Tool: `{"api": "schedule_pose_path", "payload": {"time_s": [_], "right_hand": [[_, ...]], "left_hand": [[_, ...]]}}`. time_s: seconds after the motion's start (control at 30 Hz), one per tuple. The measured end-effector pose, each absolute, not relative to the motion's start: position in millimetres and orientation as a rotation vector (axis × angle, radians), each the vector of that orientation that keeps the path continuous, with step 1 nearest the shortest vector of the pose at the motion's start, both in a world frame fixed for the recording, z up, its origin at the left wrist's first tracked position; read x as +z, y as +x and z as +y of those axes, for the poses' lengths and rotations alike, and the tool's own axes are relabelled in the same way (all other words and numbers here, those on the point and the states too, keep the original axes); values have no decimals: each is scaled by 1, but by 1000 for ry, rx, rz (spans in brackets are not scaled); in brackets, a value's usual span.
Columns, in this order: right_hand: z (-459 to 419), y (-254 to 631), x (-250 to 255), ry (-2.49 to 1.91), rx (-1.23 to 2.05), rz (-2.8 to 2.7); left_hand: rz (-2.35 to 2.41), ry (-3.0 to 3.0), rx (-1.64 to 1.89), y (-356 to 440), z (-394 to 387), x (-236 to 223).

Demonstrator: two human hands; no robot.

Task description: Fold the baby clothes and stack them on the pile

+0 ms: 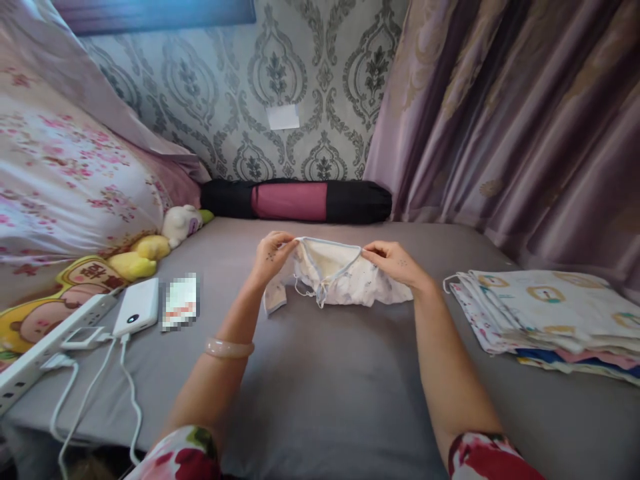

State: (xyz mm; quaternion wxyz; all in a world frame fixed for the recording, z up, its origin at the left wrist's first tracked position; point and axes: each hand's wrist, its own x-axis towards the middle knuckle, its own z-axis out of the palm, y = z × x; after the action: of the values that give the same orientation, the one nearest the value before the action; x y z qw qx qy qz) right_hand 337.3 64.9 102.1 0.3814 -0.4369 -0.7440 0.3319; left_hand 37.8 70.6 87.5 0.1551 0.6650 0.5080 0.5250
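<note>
A small white baby top with a light blue trimmed neckline and thin ties is in the middle of the grey sheet. My left hand pinches the neckline at its left corner. At the right corner, my right hand grips the same edge between thumb and fingers. The neckline is stretched between the two hands and raised a little. Lower down, the fabric rests bunched on the sheet, with one sleeve's cuff lying out to the left.
Folded baby clothes lie stacked at the right. Left are a white power bank, cables, a power strip, a blurred packet and plush toys. A black and pink roll lies by the wall; curtains hang at right.
</note>
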Motion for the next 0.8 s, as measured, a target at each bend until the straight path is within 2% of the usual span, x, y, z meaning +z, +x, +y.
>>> {"api": "schedule_pose_path", "payload": {"time_s": [0.2,0.33,0.47,0.6,0.73,0.8], "right_hand": [[55,315,131,-997,725,-1885],[45,310,152,-935,788,-1865],[33,325,182,-955,880,-1838],[22,345,214,-1002,927,-1847],[26,351,225,-1078,913,-1989],[32,349,220,-1127,879,-2071]], "left_hand": [[1394,1702,1630,31,55,116],[1411,1766,1682,27,41,143],[1323,2043,1443,13,19,177],[1125,2064,1103,-1,5,204],[1094,2104,869,-3,19,200],[1168,2156,860,3,32,187]]}}
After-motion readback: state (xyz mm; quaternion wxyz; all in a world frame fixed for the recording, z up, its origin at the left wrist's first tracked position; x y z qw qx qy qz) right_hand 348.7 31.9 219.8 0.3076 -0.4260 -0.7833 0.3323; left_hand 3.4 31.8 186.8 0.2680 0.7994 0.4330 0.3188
